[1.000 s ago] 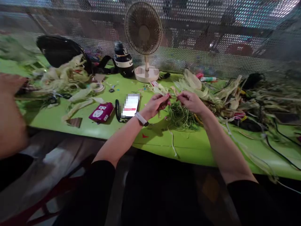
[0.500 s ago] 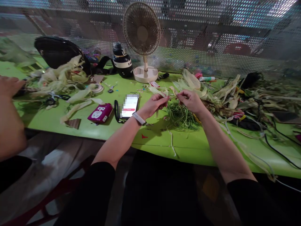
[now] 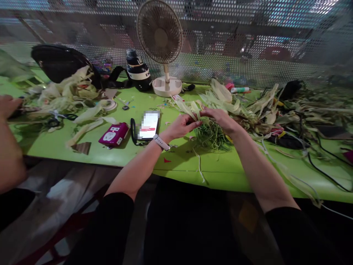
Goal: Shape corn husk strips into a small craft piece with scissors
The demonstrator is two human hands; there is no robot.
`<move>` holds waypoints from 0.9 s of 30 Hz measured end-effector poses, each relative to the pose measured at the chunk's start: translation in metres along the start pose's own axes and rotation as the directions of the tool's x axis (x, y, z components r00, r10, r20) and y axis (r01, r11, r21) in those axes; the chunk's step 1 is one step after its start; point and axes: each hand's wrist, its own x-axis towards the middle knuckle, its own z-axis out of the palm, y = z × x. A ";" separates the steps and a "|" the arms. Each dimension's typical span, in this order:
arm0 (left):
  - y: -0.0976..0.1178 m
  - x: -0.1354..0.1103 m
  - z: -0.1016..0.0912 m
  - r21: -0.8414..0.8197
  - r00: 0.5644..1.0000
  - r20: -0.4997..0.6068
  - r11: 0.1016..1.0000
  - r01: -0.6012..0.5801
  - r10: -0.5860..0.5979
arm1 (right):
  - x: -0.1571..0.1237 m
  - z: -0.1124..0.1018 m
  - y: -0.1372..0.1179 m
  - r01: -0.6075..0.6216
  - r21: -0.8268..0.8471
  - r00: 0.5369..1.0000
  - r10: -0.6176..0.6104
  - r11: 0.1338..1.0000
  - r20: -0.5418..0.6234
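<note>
Pale strips of corn husk (image 3: 190, 110) stand up between my two hands, above the green table (image 3: 143, 156). My left hand (image 3: 183, 126), with a pale watch on its wrist, is closed on the lower part of the strips. From the other side, my right hand (image 3: 218, 117) reaches over, its fingertips against the husk beside the left fingers. Its fingers are partly hidden. Just below lies a tangled heap of thin green strands (image 3: 212, 138). A loose whitish cord (image 3: 199, 163) trails toward the table's front edge.
A phone (image 3: 149, 125) and purple case (image 3: 114, 135) lie on the left, near scissors (image 3: 59, 118) and a husk pile (image 3: 68, 90). Behind stand a fan (image 3: 160, 36) and a bottle (image 3: 139, 73). More husks (image 3: 259, 110) fill the right. Another person's hand (image 3: 9, 105) is far left.
My hands have come together; the right hand has moved in over the husk strips, which now stand more upright. The whole view has shifted slightly.
</note>
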 end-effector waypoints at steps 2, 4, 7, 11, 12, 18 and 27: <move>-0.002 -0.001 0.001 0.007 0.998 0.059 1.000 -0.005 0.004 | -0.001 0.010 -0.001 -0.004 0.102 1.000 0.006 0.995 -0.018; -0.003 -0.002 0.001 -0.013 0.997 0.079 1.000 0.002 -0.001 | -0.001 0.018 0.000 -0.003 0.223 0.999 0.014 0.975 -0.047; -0.003 -0.002 0.003 -0.082 0.999 0.023 0.995 0.050 -0.048 | -0.001 0.025 0.001 0.005 0.386 0.994 0.035 0.923 -0.099; -0.002 -0.003 0.005 -0.222 0.987 -0.063 0.966 0.134 -0.151 | -0.001 0.030 0.002 0.050 0.458 0.987 0.027 0.888 -0.158; -0.001 -0.003 0.005 -0.247 0.984 -0.057 0.957 0.150 -0.169 | -0.001 0.032 0.001 0.075 0.446 0.982 0.013 0.892 -0.191; 0.002 -0.005 0.008 -0.318 0.977 0.005 0.926 0.205 -0.214 | 0.002 0.039 0.001 0.109 0.264 0.928 -0.003 0.958 -0.372; -0.003 -0.006 0.009 -0.519 0.947 0.068 0.799 0.303 -0.315 | 0.005 0.022 0.007 0.044 0.359 0.951 0.071 0.932 -0.301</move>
